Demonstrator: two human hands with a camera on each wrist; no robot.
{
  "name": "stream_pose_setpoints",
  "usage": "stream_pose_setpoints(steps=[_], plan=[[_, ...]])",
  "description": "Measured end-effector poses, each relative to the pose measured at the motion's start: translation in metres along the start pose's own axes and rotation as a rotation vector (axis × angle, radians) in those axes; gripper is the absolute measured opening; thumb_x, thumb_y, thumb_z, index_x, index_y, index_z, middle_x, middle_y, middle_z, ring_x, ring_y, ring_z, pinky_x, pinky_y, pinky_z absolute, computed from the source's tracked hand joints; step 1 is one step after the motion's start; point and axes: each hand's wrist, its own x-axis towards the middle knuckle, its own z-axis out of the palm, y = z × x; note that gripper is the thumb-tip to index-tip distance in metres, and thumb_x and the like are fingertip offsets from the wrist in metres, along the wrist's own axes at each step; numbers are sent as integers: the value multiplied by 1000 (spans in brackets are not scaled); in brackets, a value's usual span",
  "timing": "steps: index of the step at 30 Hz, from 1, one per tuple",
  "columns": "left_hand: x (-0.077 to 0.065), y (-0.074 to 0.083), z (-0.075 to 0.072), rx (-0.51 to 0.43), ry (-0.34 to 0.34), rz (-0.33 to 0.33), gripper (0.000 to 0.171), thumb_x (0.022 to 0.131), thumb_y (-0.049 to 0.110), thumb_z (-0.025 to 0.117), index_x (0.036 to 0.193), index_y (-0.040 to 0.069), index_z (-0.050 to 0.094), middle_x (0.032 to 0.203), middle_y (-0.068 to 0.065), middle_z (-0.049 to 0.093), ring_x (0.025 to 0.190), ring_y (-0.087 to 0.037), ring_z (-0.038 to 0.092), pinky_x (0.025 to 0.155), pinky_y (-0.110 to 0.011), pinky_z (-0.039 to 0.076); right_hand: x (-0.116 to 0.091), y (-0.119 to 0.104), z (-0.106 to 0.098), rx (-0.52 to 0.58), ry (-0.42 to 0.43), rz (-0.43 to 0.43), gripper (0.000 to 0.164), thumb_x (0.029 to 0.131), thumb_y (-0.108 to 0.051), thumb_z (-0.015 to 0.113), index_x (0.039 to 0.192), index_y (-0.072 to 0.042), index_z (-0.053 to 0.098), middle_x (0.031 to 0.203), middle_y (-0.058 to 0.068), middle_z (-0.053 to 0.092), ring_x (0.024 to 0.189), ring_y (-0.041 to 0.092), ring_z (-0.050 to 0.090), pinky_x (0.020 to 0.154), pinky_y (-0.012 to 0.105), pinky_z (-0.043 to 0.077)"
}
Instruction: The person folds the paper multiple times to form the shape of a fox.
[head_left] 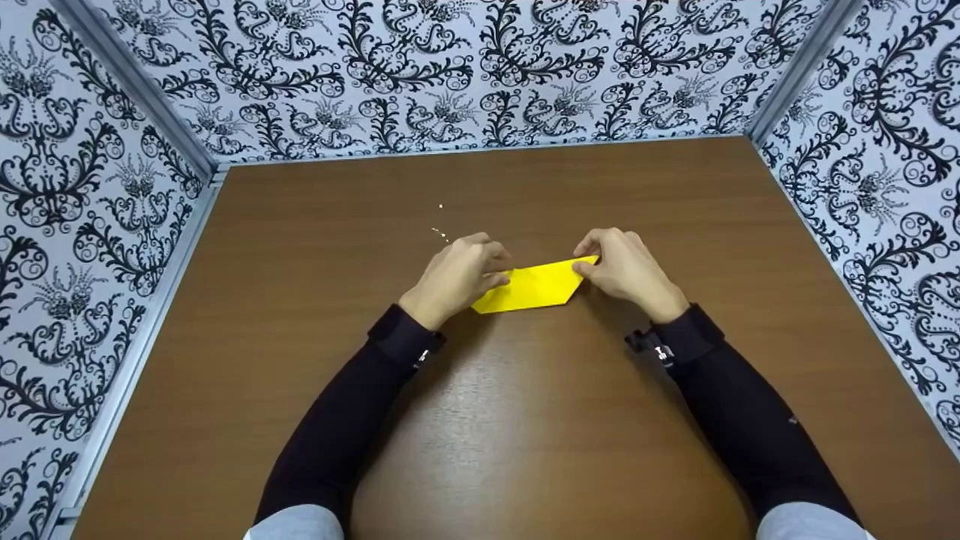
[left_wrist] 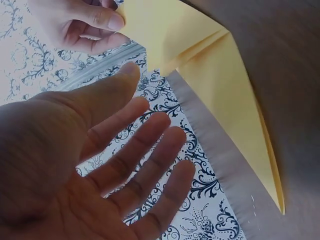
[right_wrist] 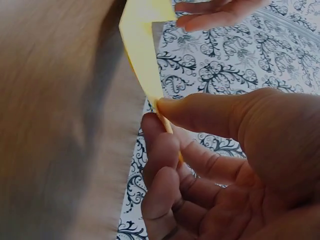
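A folded sheet of yellow paper [head_left: 538, 289] is held up over the brown table, with slanted ends. My right hand [head_left: 628, 266] pinches its right corner; in the right wrist view the thumb [right_wrist: 200, 110] presses the paper's tip against curled fingers. My left hand [head_left: 457, 274] is beside the left end, covering part of it in the head view. From the left wrist, the left hand [left_wrist: 105, 160] shows its fingers spread and loosely extended, apart from the paper [left_wrist: 220, 90]. That view also shows a crease across the sheet and a long tapering point.
The brown wooden table [head_left: 300, 375] is bordered by grey metal rails [head_left: 135, 82]. Panels with a black-and-white scroll pattern [head_left: 420, 60] stand at the back and both sides. A few small white flecks [head_left: 440, 232] show on the table beyond the left hand.
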Motion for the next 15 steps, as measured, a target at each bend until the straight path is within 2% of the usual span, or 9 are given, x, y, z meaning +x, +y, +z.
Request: stream_pose_setpoints(steps=[6,9,12,15], plan=[[-3,1,6,83,-5,119,22,103,20,92,121,8,89,117,-13,78,106,-32,79,98,-43,71,-4,1,3,-80,-8,54,31,110,-21,83,134,-2,81,133,24,82,114,43,78,86,50,65],[-4,2,11,120,-27,162,20,103,20,92,120,10,90,117,-11,78,106,-30,78,96,-41,70,-6,2,5,-115,0,58,31,110,-23,83,134,-3,81,129,24,83,104,41,79,75,44,63],[-3,3,16,134,-51,192,18,103,17,92,120,12,91,119,-11,79,109,-31,79,97,-41,70,-6,5,6,-129,10,45,30,110,-22,84,131,-2,83,125,23,83,95,37,78,73,41,62],[-2,3,21,134,-80,203,16,103,15,92,118,12,91,119,-10,80,111,-31,80,97,-43,71,-7,7,5,-122,14,28,27,109,-20,84,128,-1,84,124,23,83,95,37,77,78,44,63]])
